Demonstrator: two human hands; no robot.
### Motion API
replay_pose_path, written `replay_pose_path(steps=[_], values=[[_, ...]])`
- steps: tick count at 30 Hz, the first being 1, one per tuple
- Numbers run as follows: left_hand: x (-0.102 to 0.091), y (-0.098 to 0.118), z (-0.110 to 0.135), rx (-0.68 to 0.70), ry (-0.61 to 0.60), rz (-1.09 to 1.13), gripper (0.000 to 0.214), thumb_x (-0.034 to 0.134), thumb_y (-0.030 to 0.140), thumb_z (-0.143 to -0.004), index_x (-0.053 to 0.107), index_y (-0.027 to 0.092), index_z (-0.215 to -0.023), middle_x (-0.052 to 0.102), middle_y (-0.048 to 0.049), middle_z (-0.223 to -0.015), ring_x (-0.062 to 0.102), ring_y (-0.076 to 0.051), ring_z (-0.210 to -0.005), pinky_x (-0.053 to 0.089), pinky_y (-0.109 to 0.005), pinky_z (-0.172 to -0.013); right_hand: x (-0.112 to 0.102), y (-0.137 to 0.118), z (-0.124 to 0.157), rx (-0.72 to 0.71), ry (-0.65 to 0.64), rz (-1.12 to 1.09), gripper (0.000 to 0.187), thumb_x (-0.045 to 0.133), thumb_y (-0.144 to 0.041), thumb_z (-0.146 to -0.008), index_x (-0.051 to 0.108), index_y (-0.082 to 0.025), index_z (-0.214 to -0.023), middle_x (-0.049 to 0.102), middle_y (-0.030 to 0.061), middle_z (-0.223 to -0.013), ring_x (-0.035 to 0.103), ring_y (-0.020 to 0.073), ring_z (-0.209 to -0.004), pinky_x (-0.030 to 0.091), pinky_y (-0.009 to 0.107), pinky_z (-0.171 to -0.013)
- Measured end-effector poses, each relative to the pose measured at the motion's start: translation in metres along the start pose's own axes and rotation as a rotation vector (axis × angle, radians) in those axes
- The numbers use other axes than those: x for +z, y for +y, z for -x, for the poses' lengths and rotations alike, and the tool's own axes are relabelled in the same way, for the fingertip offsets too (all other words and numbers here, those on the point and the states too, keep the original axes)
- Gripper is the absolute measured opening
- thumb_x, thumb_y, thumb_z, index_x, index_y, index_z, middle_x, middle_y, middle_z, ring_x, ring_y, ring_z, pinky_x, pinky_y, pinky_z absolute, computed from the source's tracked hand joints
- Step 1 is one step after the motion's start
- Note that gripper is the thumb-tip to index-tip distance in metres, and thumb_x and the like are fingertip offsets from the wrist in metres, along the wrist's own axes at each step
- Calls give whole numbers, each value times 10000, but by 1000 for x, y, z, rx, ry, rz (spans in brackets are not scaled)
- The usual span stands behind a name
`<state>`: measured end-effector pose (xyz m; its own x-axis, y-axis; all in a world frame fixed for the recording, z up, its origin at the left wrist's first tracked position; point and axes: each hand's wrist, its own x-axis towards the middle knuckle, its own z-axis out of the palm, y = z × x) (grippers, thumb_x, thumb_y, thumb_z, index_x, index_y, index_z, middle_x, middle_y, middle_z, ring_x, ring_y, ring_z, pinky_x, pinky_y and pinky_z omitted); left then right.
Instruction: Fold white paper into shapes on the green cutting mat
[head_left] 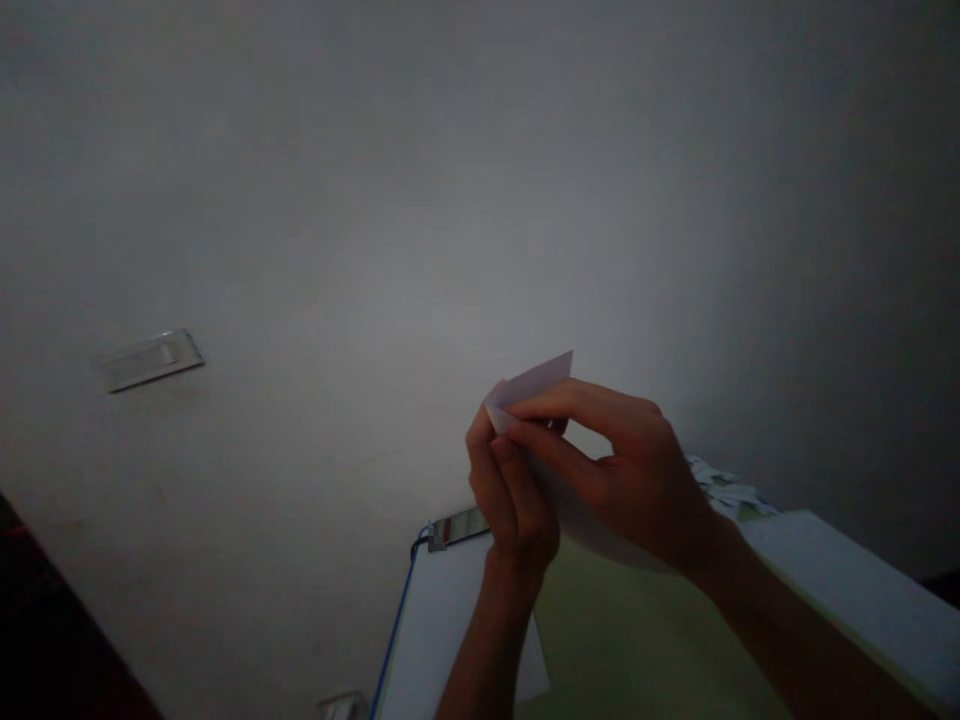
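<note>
A sheet of white paper (541,378) is held up in front of the wall, bent over so that one corner points up and right. My left hand (510,490) is closed on its left edge, thumb and fingers around the bend. With thumb and forefinger, my right hand (630,450) pinches the same sheet just right of the left fingertips. The lower part of the paper hangs behind the right hand and is partly hidden by it.
Below lies a greenish tabletop (630,640) with a white sheet (442,610) at left and white paper (855,580) at right. A phone-like object (459,528) with a blue cable (394,640) rests at the far edge. Paper strips (727,488) lie behind; a wall switch plate (150,360) is left.
</note>
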<state>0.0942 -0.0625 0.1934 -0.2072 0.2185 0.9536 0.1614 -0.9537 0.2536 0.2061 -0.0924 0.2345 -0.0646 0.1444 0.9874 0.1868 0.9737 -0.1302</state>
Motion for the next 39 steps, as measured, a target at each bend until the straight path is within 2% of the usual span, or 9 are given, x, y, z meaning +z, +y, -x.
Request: replay_pose_path(steps=[5,7,11,16,24,29,39], values=[[1,-2,2,41,18,-58,437,407,384,-1051,438,321,-1482,551,-87,-1461,620,-222,-1232,573,-373,-988,-1,-4,-1,41,41,-4,134,628,-262,-956,751,-262,-1010,764,4,-922,710,169,-821,590,302,-761],[0,-3,4,56,6,-76,449,418,365,-1049,424,328,-1497,516,-83,-1500,592,-226,-1279,555,-381,-1025,-1,-4,-1,54,59,-4,127,632,-253,-952,750,-262,-997,760,-3,-906,702,161,-797,587,296,-751],[-1,-5,5,74,-74,-52,449,412,337,-1051,424,318,-1500,589,-89,-1419,624,-228,-1234,568,-411,-1010,-2,-4,-2,61,76,-5,125,631,-224,-948,747,-255,-984,762,1,-946,703,161,-826,586,299,-770],[-1,-8,5,87,-51,-80,441,472,355,-1027,465,320,-1466,579,-92,-1427,606,-252,-1252,559,-460,-1025,-3,-3,-2,92,65,-15,141,609,-252,-965,745,-254,-1002,759,17,-978,709,172,-866,591,314,-777],[-3,-7,2,140,-76,-122,405,469,286,-1033,499,308,-1437,617,-80,-1382,616,-240,-1243,528,-467,-1059,-2,-4,-2,147,154,-20,92,676,-223,-920,755,-251,-960,773,12,-926,725,182,-832,602,330,-774],[-5,-12,1,213,-120,-168,406,450,260,-1043,478,288,-1447,616,-80,-1380,617,-225,-1246,542,-449,-1050,-4,-6,-3,168,169,-29,76,714,-196,-880,763,-240,-919,779,6,-899,725,176,-805,601,323,-774],[-5,-14,1,223,-134,-125,408,454,258,-1043,444,290,-1449,626,-97,-1359,640,-229,-1226,581,-450,-1009,-3,-9,-3,187,165,-70,42,738,-184,-858,746,-222,-875,760,4,-852,703,161,-765,577,296,-727]])
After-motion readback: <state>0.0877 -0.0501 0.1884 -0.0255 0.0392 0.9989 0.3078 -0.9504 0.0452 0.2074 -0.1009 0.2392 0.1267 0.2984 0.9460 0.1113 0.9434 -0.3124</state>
